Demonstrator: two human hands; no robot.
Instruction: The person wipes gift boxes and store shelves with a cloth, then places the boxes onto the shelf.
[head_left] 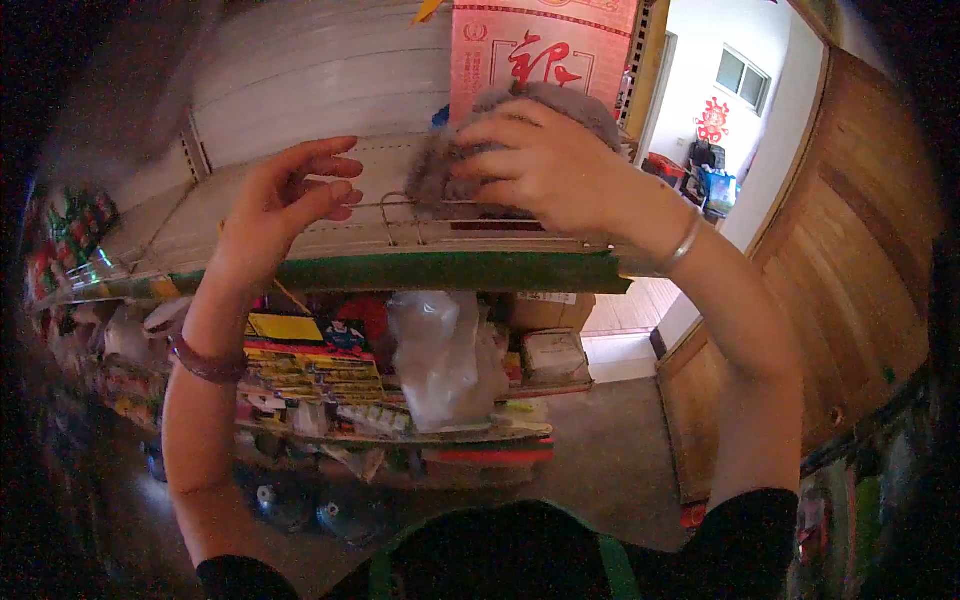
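My right hand presses a grey, fuzzy cloth at the right end of the shelf, its fingers curled over the fabric. Behind the cloth stands a red and pink box with large red lettering. Left of it, my left hand hovers above the shelf with nothing in it, fingers loosely bent and apart. A thin wire rail runs along the front of the shelf, between the two hands and partly behind the right one.
A green strip edges the shelf. On lower shelves lie a clear plastic bag, a yellow printed package and a small carton. At the right are a wooden door and an open doorway to a bright room.
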